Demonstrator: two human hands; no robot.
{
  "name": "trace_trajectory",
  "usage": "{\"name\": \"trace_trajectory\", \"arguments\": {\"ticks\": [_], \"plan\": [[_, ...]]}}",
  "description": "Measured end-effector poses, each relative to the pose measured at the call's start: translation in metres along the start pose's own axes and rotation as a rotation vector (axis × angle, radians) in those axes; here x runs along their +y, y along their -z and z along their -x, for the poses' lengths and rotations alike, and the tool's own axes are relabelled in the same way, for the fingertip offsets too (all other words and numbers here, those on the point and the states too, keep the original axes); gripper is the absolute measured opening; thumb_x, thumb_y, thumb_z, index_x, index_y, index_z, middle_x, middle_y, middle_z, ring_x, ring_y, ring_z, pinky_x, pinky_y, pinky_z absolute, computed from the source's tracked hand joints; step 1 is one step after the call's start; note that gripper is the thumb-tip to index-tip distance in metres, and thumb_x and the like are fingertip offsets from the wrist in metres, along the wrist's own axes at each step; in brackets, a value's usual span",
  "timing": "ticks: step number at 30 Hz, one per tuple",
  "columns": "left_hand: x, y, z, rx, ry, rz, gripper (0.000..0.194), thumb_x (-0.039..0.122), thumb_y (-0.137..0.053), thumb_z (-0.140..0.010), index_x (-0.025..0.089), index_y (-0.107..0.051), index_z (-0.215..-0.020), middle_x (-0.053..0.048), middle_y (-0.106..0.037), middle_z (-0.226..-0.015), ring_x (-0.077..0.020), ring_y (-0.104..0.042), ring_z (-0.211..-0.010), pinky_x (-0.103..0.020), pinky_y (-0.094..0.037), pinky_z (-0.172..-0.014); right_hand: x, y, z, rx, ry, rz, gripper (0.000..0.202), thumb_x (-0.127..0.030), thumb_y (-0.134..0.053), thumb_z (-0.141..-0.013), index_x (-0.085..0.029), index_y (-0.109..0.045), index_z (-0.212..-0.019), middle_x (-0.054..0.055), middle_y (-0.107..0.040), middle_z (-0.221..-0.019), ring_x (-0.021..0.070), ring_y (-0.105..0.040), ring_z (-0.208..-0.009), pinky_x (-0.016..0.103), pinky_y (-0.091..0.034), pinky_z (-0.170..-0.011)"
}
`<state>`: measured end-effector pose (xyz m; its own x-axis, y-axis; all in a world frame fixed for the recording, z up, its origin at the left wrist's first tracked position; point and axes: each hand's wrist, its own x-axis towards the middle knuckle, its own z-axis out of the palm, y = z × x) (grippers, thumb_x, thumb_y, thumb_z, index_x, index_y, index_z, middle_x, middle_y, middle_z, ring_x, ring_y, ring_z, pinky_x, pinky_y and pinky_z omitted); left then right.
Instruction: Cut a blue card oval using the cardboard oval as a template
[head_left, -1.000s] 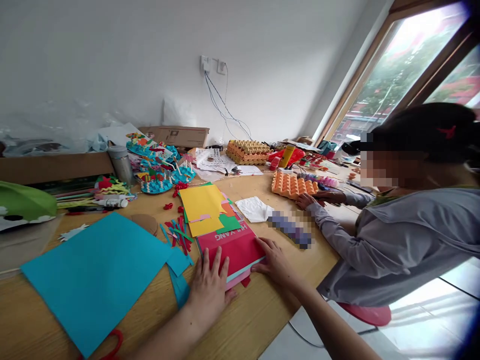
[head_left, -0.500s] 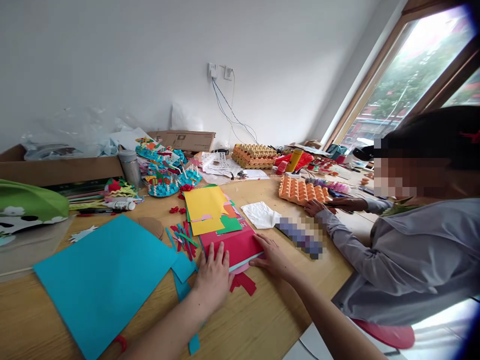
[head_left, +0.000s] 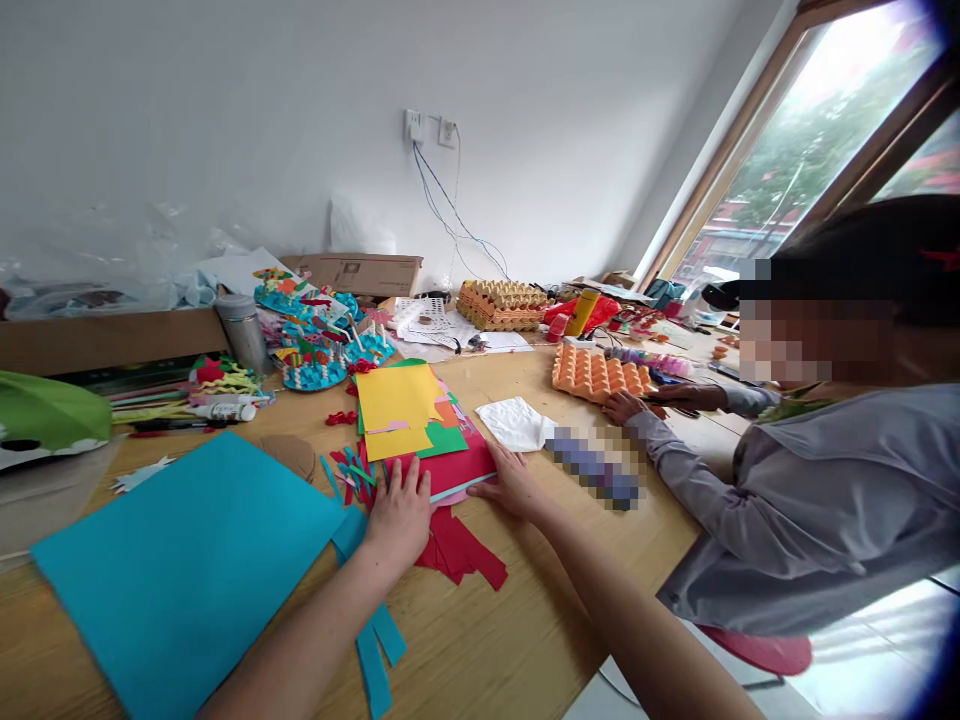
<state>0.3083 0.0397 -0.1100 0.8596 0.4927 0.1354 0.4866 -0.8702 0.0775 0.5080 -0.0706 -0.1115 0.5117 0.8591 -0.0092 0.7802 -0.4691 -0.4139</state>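
Note:
A stack of coloured paper (head_left: 469, 458), red on its near part, lies on the wooden table. My left hand (head_left: 401, 510) rests flat on its near left part, fingers spread. At the near right corner my right hand (head_left: 516, 484) grips the stack, thumb along the near edge and fingers along the right side. Cut yellow paper (head_left: 401, 398) lies on top of the far part. Red paper scraps (head_left: 465, 552) stick out below the near edge. Blue strips (head_left: 373, 665) lie beneath my left forearm, beside a large blue sheet (head_left: 187, 570).
A white tissue (head_left: 514, 424) lies right of the stack. At the right, a person in a grey jacket (head_left: 810, 500) touches an orange egg tray (head_left: 600, 373). Blue decorated crafts (head_left: 315, 370), a grey flask (head_left: 244, 330) and more egg trays (head_left: 501, 303) stand towards the wall.
The paper stack has slid away from me under both hands, and more of the red scraps shows at its near side. The view has shifted slightly.

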Motion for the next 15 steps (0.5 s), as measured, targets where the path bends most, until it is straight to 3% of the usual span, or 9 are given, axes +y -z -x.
{"name": "trace_trajectory", "arguments": {"ticks": [6, 10, 13, 15], "plan": [[-0.006, 0.007, -0.007, 0.006, 0.034, 0.045, 0.049, 0.030, -0.043, -0.090, 0.009, -0.051, -0.134, -0.019, -0.039, -0.148, -0.0410, -0.028, -0.138, -0.054, -0.022, -0.111, -0.010, 0.002, -0.016, -0.002, -0.043, -0.002, 0.098, -0.059, -0.071, -0.068, -0.018, -0.028, -0.146, 0.018, -0.031, -0.150, 0.0327, -0.023, -0.141, 0.053, -0.014, -0.113], [-0.012, 0.016, -0.009, 0.005, 0.064, 0.108, 0.056, 0.041, -0.050, -0.086, 0.013, -0.051, -0.135, -0.016, -0.038, -0.149, -0.0377, -0.026, -0.139, -0.048, -0.022, -0.113, -0.012, 0.003, -0.019, -0.013, -0.050, -0.007, 0.099, -0.057, -0.073, -0.067, -0.018, -0.028, -0.146, 0.018, -0.031, -0.150, 0.0326, -0.025, -0.140, 0.052, -0.015, -0.113], [-0.026, 0.023, -0.023, 0.023, 0.171, 0.152, 0.060, 0.044, -0.042, -0.089, 0.012, -0.041, -0.140, -0.018, -0.030, -0.153, -0.0354, -0.024, -0.141, -0.045, -0.022, -0.113, -0.009, 0.007, -0.019, -0.030, -0.041, -0.024, 0.098, -0.059, -0.072, -0.066, -0.019, -0.031, -0.145, 0.016, -0.033, -0.150, 0.0343, -0.026, -0.139, 0.050, -0.020, -0.112], [-0.042, 0.025, -0.039, 0.020, 0.269, 0.182, 0.059, 0.041, -0.037, -0.092, 0.010, -0.037, -0.142, -0.020, -0.032, -0.151, -0.0315, -0.027, -0.140, -0.041, -0.025, -0.112, -0.008, 0.010, -0.021, -0.026, -0.035, -0.040, 0.086, -0.061, -0.064, -0.074, -0.020, -0.035, -0.143, 0.014, -0.039, -0.147, 0.0327, -0.033, -0.136, 0.046, -0.027, -0.109]]}}
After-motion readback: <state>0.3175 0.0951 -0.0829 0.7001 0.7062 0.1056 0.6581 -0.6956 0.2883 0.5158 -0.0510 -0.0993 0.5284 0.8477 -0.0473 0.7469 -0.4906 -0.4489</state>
